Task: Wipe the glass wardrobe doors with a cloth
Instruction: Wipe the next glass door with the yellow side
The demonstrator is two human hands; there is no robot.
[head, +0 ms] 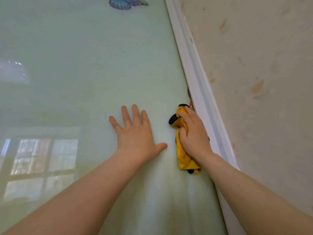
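Her left hand [135, 133] lies flat, fingers spread, on the glass door [76, 73]; the right hand [193, 134] grips a yellow cloth [183, 156] against it

Left hand [137, 131] flat, right hand [193, 133] clenched.
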